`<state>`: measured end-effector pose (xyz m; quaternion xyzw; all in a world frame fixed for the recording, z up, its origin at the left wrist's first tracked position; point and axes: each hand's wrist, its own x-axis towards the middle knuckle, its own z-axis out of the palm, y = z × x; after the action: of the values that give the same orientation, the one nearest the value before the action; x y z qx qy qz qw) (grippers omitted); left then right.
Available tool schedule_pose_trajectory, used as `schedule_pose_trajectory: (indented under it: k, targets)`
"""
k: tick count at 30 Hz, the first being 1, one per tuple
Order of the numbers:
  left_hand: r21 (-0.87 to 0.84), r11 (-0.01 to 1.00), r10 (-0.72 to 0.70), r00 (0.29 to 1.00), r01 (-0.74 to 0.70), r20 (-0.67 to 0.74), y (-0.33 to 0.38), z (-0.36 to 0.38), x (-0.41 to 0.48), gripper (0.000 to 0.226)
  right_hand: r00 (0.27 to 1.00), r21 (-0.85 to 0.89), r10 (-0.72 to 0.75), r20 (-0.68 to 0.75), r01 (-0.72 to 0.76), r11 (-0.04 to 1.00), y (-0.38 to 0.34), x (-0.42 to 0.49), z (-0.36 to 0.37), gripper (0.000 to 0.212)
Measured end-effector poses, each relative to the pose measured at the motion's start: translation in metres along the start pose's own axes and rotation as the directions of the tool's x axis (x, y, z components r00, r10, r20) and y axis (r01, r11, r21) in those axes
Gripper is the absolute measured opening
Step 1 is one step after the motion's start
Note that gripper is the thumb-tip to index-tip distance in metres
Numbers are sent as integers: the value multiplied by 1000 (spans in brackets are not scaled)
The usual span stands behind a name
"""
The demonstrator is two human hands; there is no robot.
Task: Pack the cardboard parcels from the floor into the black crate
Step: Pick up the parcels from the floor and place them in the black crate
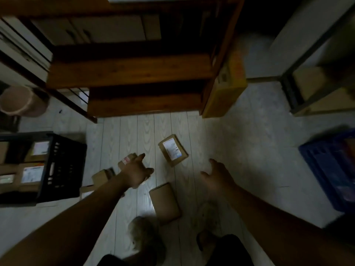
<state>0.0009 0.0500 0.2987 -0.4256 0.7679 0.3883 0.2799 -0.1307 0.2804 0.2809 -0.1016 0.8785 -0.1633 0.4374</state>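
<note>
Black crate (63, 166) sat off to my left, part full. My left hand (137, 173) was stretched out over the small taped parcel (127, 160), fingers straight, not gripping it. The labelled parcel (172, 150) and the plain parcel (165, 202) lay on the floor nearby. Right hand (217, 175) hung open, empty. It was so dark I figured I'd fumble that little one or step on the plain one.

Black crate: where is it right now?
In the head view, the black crate stands on the floor at the far left, just left of the small parcel near the left hand.
</note>
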Motion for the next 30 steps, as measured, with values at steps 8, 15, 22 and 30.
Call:
schedule_pose_trajectory:
  k: [8,15,22,30]
  targets:
    - [-25,999,-31,997,29,-75,-71,101,219,78,996,24,-87,-5,87,996,43,219,125,75]
    - [-55,994,84,973,-98,-215,-91,156,377,85,986,96,-159,-56,164,982,58,356,202,69]
    - [-76,976,185,960,-205,-211,-88,175,411,68,987,8,-136,-85,137,991,73,384,205,87]
    - [-78,971,218,969,-227,-115,-88,173,439,90,986,491,32,166,-111,864,74,381,224,82]
